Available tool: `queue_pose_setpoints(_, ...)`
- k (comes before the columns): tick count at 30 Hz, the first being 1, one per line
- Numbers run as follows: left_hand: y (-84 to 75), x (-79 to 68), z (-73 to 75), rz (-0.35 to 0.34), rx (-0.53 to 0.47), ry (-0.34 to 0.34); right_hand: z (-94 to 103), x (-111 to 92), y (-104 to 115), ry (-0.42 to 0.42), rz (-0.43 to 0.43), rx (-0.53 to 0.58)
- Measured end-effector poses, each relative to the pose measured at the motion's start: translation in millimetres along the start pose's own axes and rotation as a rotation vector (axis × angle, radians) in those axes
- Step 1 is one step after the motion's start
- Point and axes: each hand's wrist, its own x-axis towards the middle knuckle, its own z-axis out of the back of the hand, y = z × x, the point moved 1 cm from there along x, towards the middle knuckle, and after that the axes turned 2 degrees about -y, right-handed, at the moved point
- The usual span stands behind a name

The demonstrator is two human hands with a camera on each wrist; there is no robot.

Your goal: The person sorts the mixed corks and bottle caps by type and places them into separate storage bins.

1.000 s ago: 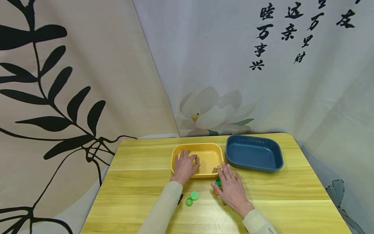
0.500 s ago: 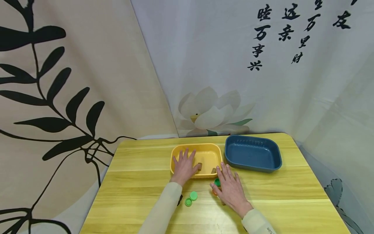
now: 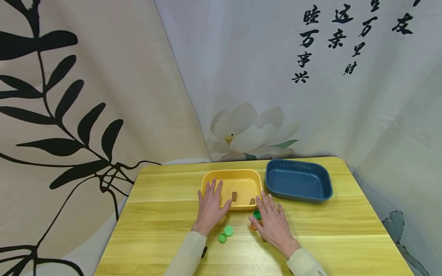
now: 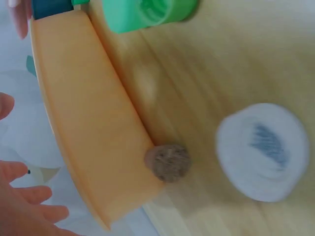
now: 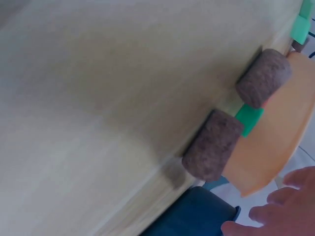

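Observation:
My left hand [image 3: 210, 209] reaches over the front left of the yellow tray [image 3: 246, 184], fingers spread and holding nothing. Inside the tray lie one cork [image 3: 234, 196], just right of the left thumb, and another cork [image 3: 252, 201] near the front right corner. My right hand [image 3: 273, 226] has its fingers extended toward that corner and grips nothing. Partly hidden under it are a green cap [image 3: 257, 214] and an orange cap [image 3: 253, 227]. The right wrist view has two corks [image 5: 214, 145] on the tabletop beside the tray.
Two green caps [image 3: 228, 230] lie on the wooden table [image 3: 152, 230] between the hands. A blue tray [image 3: 299, 180] stands right of the yellow one. Close to the left wrist camera are a white cap [image 4: 263, 151] and a cork [image 4: 170, 162].
My left hand has let go of the cork, which now lies in the yellow tray, and has drawn back left and toward me. The right hand has stayed nearly still.

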Motion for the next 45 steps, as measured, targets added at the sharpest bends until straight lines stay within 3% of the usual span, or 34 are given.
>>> queue_pose_setpoints(12, 18.9, -35.9, 12.5, 0.022, -0.008, 0.004, 38.2, 1, -23, -0.043, -0.045, 0.018)
queue_pose_setpoints(23, 22.8, -54.6, 8.7, 0.067, -0.009, -0.005, 60.8, -9, -78, -0.122, -0.140, 0.028)
queue_pose_setpoints(30, 16.5, -61.6, 6.9, 0.089, -0.027, 0.013, 74.9, -5, -127, -0.150, -0.219, 0.012)
queue_pose_setpoints(38, 17.6, -71.3, 10.1, 0.110, -0.050, 0.010, 92.2, 11, -178, -0.073, -0.340, -0.015)
queue_pose_setpoints(45, 26.0, -81.9, 11.7, 0.137, -0.058, 0.010, 86.0, 20, -193, 0.002, -0.447, 0.043)
